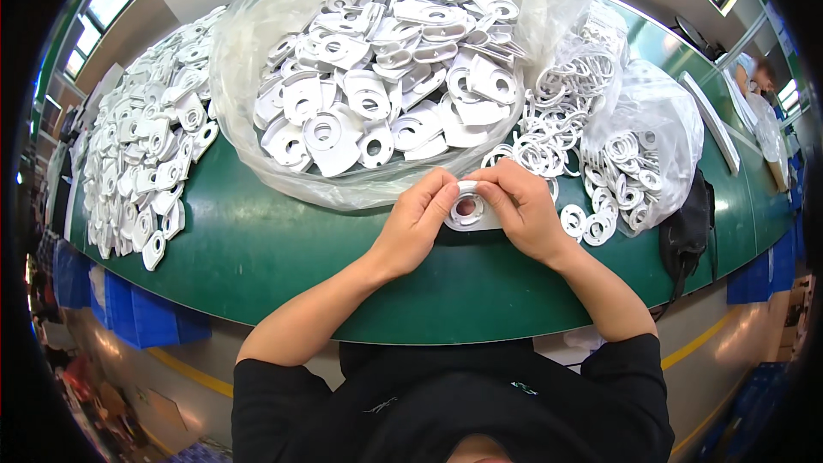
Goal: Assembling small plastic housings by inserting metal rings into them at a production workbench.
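Between my two hands, above the green table, is a white plastic part (467,215) with a round ringed hole near one end. My left hand (417,216) pinches its left edge with thumb and fingers. From the right, my right hand (521,209) grips the same part, its thumb beside the hole and its fingers over the top edge. Just beyond my hands lies a large clear plastic bag (343,193), opened wide and heaped with similar white parts (333,137). Skin shows through the hole.
A pile of white parts (141,154) spreads across the table's left side. Loose white rings (549,137) lie right of the big bag. A smaller bag (677,111) holds flat white discs (621,154), beside a black pouch (688,236). Blue bins (141,313) stand below the green table (283,270).
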Available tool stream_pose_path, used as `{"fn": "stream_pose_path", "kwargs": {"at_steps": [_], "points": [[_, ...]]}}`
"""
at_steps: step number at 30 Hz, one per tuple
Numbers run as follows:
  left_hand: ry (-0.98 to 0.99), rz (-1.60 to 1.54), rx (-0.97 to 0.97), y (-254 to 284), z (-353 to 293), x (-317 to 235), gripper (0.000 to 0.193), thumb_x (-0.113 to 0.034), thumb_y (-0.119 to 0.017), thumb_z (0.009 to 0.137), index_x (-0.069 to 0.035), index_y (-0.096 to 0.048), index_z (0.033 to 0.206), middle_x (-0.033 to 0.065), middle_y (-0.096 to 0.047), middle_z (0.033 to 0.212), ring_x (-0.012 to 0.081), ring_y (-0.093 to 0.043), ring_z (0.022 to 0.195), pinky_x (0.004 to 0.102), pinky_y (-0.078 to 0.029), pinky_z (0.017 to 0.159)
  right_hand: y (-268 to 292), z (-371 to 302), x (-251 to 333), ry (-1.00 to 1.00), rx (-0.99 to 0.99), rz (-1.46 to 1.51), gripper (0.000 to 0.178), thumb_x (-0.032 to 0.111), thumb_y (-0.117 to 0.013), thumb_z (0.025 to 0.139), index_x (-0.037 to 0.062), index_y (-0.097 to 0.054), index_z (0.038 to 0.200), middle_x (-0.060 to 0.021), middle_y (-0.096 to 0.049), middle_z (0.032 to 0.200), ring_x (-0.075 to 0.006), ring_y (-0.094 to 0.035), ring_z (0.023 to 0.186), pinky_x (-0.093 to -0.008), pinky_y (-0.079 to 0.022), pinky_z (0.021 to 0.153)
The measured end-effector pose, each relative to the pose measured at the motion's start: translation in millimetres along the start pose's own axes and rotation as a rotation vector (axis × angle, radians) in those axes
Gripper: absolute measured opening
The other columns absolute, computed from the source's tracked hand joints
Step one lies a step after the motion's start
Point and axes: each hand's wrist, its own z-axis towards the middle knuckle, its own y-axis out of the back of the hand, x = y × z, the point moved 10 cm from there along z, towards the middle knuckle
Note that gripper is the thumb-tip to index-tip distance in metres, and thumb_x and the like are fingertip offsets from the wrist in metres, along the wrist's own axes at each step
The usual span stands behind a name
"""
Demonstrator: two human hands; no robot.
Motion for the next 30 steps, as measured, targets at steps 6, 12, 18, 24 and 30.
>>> {"fn": "stream_pose_path", "kwargs": {"at_steps": [6,12,18,24,30], "points": [[-0.121,0.497,-0.205,12.6,-1.6,-16.2,0.024,-0.022,-0.049,0.097,-0.002,-0.053,0.085,0.0077,-0.049,0.057,0.0135,-0.047,0.052,0.0323,-0.037,0.051,-1.6,-2.6,0.8,0.019,-0.023,-0.02,0.012,0.011,-0.06,0.089,0.0003,-0.065,0.093,-0.0123,-0.063,0.079,-0.0244,-0.06,0.068,-0.0294,-0.046,0.062],[0.019,0.436,-0.154,18.2,0.1,1.1,0.018,-0.019,-0.049,0.097,-0.002,-0.054,0.096,0.0111,-0.057,0.067,0.0179,-0.055,0.058,0.0332,-0.04,0.054,-17.5,-5.1,-13.4,-0.126,0.138,0.146,0.017,0.011,-0.061,0.091,-0.0033,-0.062,0.099,-0.006,-0.065,0.085,-0.0103,-0.061,0.078,-0.0234,-0.047,0.071],[-0.102,0.252,-0.086,-11.4,-6.2,-4.5,0.044,-0.017,-0.059,0.091,-0.001,-0.035,0.124,0.0166,-0.062,0.097,0.0241,-0.064,0.084,0.0334,-0.048,0.072,-6.9,-4.8,-35.3,-0.266,-0.095,0.559,0.013,0.011,-0.062,0.091,0.0008,-0.056,0.094,-0.001,-0.062,0.079,-0.0028,-0.055,0.071,-0.0173,-0.042,0.062],[0.144,0.475,0.042,-21.0,-6.7,2.6,0.051,-0.016,-0.06,0.089,0.001,-0.032,0.128,0.0204,-0.061,0.101,0.0279,-0.065,0.083,0.0357,-0.049,0.073,-4.1,-12.2,-38.9,-0.33,-0.122,0.404,0.016,0.013,-0.067,0.087,0.0042,-0.054,0.086,0.0005,-0.061,0.076,-0.0023,-0.054,0.063,-0.0161,-0.04,0.055],[-0.119,0.343,0.012,-2.6,0.1,-6.0,0.049,-0.018,-0.06,0.089,-0.001,-0.034,0.126,0.0213,-0.063,0.099,0.0336,-0.065,0.084,0.04,-0.048,0.073,-6.2,-1.3,-21.8,-0.256,0.055,0.239,0.027,0.01,-0.069,0.084,-0.0009,-0.058,0.105,-0.0028,-0.065,0.081,-0.0036,-0.056,0.069,-0.0178,-0.044,0.062]]}}
